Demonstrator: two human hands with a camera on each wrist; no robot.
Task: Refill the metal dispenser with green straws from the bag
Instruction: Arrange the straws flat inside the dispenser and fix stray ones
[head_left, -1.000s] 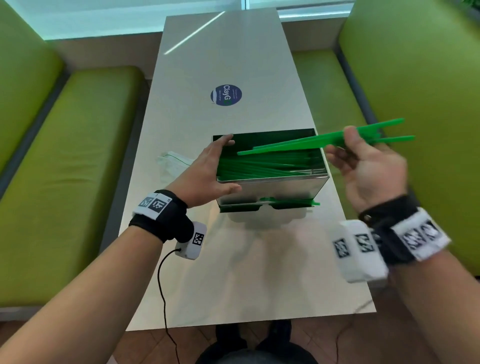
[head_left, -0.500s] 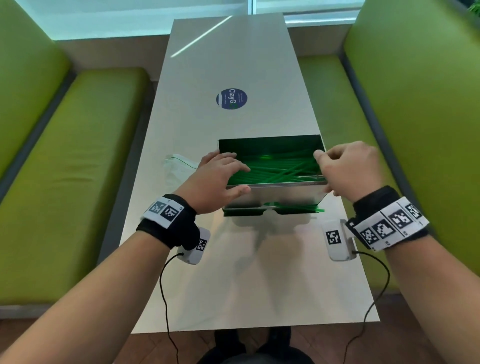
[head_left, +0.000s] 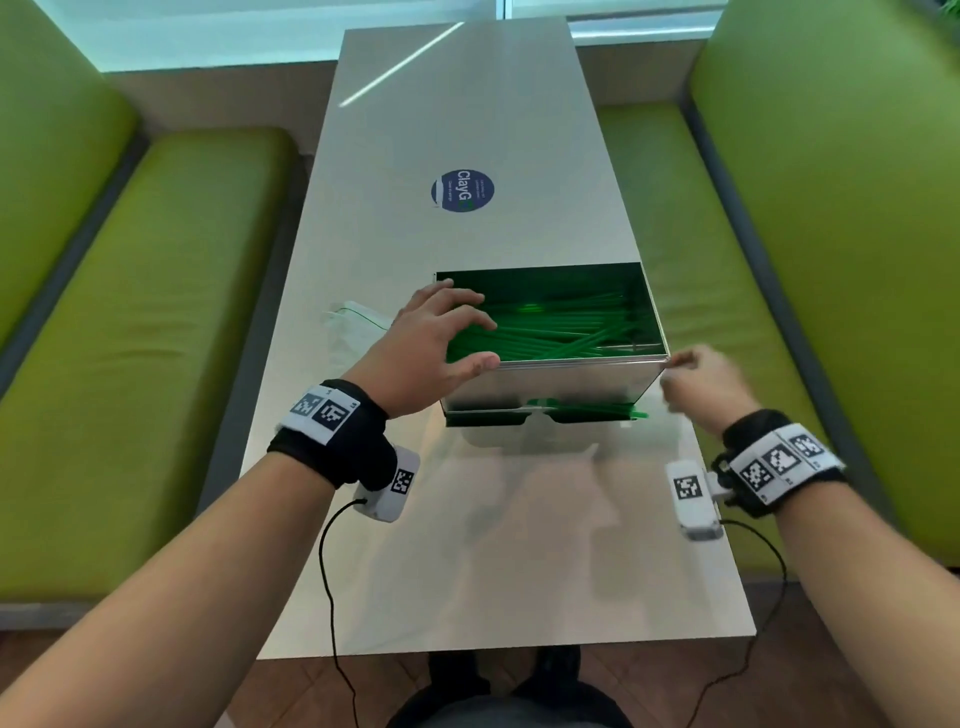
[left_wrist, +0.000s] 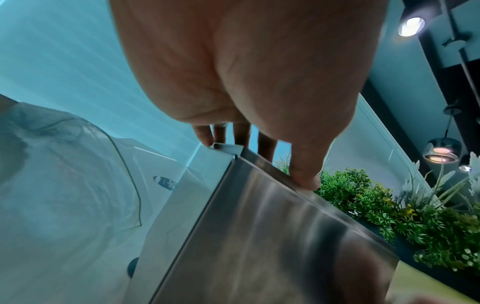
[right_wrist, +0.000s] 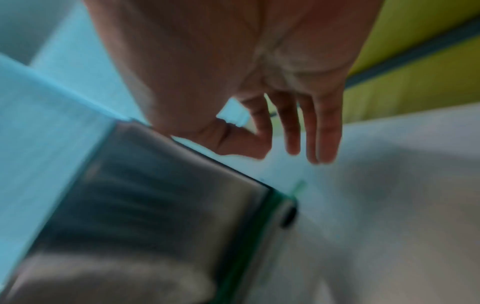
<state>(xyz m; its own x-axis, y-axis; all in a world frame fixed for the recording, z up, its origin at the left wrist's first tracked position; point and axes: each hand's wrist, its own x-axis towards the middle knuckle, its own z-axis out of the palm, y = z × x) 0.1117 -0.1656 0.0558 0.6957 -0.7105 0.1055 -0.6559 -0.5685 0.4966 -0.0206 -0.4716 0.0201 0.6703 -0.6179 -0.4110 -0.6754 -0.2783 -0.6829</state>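
Observation:
The metal dispenser (head_left: 550, 384) stands open-topped in the middle of the table, with a pile of green straws (head_left: 561, 327) lying lengthwise inside. More straws (head_left: 587, 411) poke out of its low front tray. My left hand (head_left: 467, 335) hovers over the box's left end, thumb on the front rim, fingers spread above the straws. The left wrist view shows the thumb (left_wrist: 303, 176) pressing that rim of the dispenser (left_wrist: 272, 236). My right hand (head_left: 675, 376) is blurred beside the right front corner and holds nothing. Its fingers (right_wrist: 322, 139) hang loose near the dispenser (right_wrist: 142, 195).
The clear plastic bag (head_left: 353, 322) lies flat on the table (head_left: 467, 104) left of the dispenser, also in the left wrist view (left_wrist: 64, 174). A round blue sticker (head_left: 461, 190) sits farther back. Green benches (head_left: 156, 338) flank both long sides. Cables trail off my wrists.
My right hand carried a bunch of straws over the box, left them inside, and has drawn back empty to the right front corner. My left hand shifted further over the left end.

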